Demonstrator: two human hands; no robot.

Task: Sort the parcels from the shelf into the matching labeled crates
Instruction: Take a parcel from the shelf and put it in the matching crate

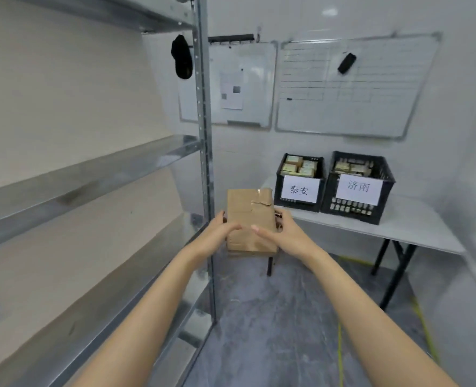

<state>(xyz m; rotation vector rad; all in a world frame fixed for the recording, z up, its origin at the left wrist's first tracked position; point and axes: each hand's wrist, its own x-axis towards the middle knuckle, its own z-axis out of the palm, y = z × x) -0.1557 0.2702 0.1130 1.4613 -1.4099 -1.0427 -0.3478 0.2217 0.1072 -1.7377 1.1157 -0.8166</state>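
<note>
left grip (219, 236), right grip (282, 233) clasp one parcel (246, 208), two crates (泰安 crate (278, 191), 济南 crate (352, 211))

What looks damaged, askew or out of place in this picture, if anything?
The cardboard parcel held by the left hand and right hand looks worn: its brown tape is wrinkled and uneven near the top right corner, and its lower face is creased. Nothing is spilled.
</note>
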